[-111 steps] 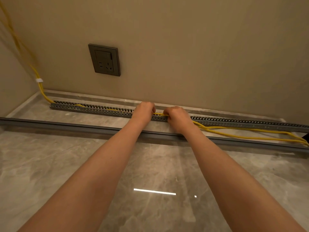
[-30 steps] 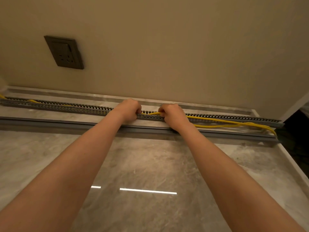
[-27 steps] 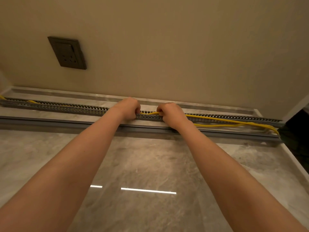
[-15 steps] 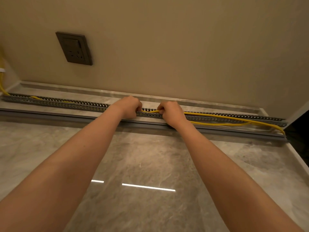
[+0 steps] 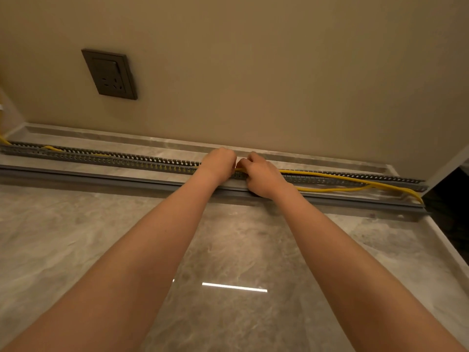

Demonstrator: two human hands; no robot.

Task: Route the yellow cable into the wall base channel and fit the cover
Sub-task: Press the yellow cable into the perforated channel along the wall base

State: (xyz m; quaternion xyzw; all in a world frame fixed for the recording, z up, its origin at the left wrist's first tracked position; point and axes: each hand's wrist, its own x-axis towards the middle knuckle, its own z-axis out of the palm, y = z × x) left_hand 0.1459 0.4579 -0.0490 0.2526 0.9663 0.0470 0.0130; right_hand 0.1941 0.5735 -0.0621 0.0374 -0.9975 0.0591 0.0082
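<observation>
Moved: left hand (image 5: 219,161) and right hand (image 5: 261,174) closer, nearly touching.
Cable: yellow cable (image 5: 330,177) in channel (image 5: 127,158) leftward, loose rightward.
Hands: both grasping it.
Edges: cover (image 5: 101,177) just in front.

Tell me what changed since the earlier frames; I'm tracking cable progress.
The left hand and right hand worked rightward along the channel and drew together, still gripping the yellow cable. Cover still lies unfitted in front; loose cable still trails right.
</observation>
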